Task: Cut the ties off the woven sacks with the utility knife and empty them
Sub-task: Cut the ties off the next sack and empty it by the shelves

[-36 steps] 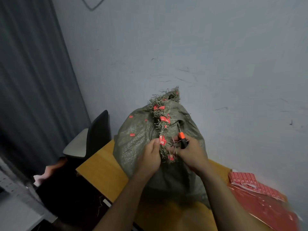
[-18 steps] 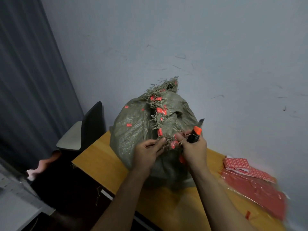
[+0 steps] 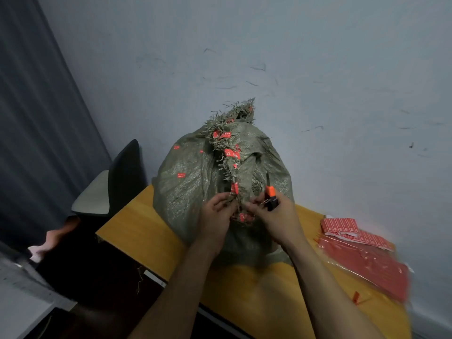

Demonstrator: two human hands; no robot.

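A bulging olive-green woven sack (image 3: 195,187) stands on an orange-yellow wooden table (image 3: 137,223), at its far end against a scuffed, pale grey wall (image 3: 318,69). The sack's gathered, frayed mouth runs down its front as a ragged seam studded with red ties (image 3: 231,152). The person's left hand (image 3: 216,216) pinches that seam low down, fingers curled round the loose strands just below one red tie. The right hand (image 3: 276,216) grips an orange-and-black utility knife (image 3: 271,196), blade pointing up along the sack. Its thumb and forefinger reach to the same seam, and whether they hold a strand cannot be told. On the table's right side lie red printed sheets (image 3: 342,227) and clear-wrapped red packets (image 3: 371,265), blurred at the edge, with a loose red tie (image 3: 355,296) near the front. Left of the table, a dark chair (image 3: 124,172) with a pale seat stands before a grey curtain (image 3: 36,106). The floor beneath is in deep shadow.
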